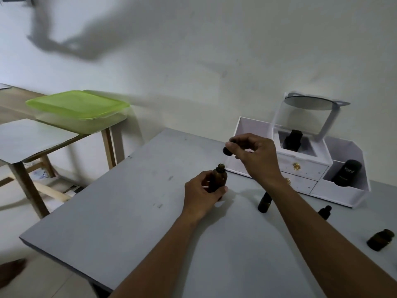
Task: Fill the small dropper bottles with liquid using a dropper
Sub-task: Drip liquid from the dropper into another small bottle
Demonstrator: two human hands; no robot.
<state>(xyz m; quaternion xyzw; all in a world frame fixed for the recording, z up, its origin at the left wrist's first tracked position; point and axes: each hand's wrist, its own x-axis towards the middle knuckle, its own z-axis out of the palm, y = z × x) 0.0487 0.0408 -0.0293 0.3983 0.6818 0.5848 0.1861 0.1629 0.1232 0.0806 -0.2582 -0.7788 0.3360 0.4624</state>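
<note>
Left grip [203, 191]: grasping the amber bottle [219, 178], upright, its neck open.
Right grip [255, 153]: pinching the black cap [226, 150], a little above the bottle neck, not touching it.

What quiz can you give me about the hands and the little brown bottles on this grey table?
1. True or false: the brown glass bottle gripped by the left hand has its cap on.
2. What does the right hand pinch? A) a spoon B) a small black cap C) a pencil
3. Fill in: the see-through plastic box has a lid coloured ____.
Key: 1 false; 2 B; 3 green.
</note>
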